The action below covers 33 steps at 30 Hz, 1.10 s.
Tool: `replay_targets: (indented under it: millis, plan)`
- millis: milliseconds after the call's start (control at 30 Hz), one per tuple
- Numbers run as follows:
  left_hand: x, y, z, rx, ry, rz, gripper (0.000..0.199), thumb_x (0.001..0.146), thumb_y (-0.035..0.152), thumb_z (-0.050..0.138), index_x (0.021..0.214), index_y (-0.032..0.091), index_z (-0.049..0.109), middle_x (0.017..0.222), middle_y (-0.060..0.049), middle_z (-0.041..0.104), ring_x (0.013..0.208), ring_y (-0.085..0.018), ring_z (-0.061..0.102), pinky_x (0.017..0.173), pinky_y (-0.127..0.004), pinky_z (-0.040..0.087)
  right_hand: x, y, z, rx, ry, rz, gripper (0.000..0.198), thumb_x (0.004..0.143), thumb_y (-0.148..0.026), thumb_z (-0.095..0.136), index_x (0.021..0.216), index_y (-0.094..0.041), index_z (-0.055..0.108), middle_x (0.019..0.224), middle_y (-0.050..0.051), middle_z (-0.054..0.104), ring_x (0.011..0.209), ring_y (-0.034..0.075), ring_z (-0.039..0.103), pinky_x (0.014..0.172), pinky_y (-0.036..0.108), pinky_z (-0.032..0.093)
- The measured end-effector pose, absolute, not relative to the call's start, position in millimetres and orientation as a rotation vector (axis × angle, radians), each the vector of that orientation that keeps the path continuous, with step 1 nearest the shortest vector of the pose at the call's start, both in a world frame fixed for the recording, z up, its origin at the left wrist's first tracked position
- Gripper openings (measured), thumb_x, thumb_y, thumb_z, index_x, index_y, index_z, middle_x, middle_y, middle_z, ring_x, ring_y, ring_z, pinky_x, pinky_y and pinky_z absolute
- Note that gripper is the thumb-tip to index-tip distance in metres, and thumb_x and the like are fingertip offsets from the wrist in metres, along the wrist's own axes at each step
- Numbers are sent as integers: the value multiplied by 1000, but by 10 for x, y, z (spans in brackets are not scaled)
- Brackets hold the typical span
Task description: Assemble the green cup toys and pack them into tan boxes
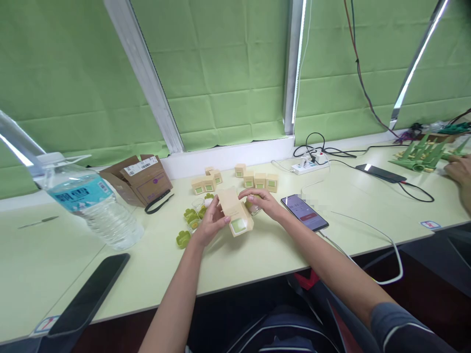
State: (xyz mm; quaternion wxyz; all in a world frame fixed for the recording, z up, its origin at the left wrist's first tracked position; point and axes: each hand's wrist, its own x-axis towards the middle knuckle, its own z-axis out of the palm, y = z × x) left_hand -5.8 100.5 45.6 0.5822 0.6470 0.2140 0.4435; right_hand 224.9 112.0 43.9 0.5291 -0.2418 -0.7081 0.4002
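The left hand (211, 224) grips a small open carton (237, 212) just below the centre of the frame, its thumb on the near face and its fingers along the left edge. The carton's long axis slants from upper left to lower right, the plain flap end pointing up the frame and the end with the green-and-white panel pointing down. The right hand (265, 203), fingers curled, holds a small clear-and-green item (253, 206) just right of the carton; whether its fingertips touch the carton I cannot tell. Green flower-shaped pieces (183, 239) crowd the left hand's far side, and small closed boxes (260, 181) stand in clusters beyond both hands. A lit phone (304, 214) lies beside the right forearm. A cardboard box (154, 181) and large bottle (93, 203) stand at left; another person's hand (459, 169) is at the right edge.
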Motion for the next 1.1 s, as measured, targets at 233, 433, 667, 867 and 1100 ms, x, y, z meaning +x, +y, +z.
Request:
replay_targets:
  millis: [233,433,667,867,1100]
  plan:
    - [-95,1062,407,1422,502,942,78,71,42,81,142,30,52,122,-11,67,110,-31,67,91,-44,56,2266,1114,451,-610,-1845,1119,39,81,-54,73,101,-20,77,98,5,72,91,22,65,82,32,50]
    - [-102,1026,448,1369,501,1004,69,69,45,79,132,24,60,108,-9,70,100,-30,70,87,-41,56,2244,1084,485,-537,-1966,1145,44,78,-51,77,107,-18,72,102,5,68,95,21,61,85,32,49]
    - [-70,997,499,1314,535,987,75,74,47,79,140,22,53,108,-8,70,93,-24,70,82,-33,55,2232,1103,485,-546,-1900,1018,49,73,-52,83,104,-19,63,95,2,60,89,17,55,82,30,45]
    - [-95,1071,418,1356,572,1030,68,76,42,80,136,24,53,115,-9,69,96,-24,70,80,-32,56,2257,1124,474,-528,-1797,936,41,76,-53,80,97,-20,66,93,2,63,89,19,58,82,31,45]
    - [-74,1068,420,1522,519,1088,55,80,42,78,126,24,54,116,-8,67,99,-23,68,83,-33,56,2282,1153,448,-492,-1666,1095,35,86,-50,67,101,-20,75,92,5,69,90,20,64,79,31,48]
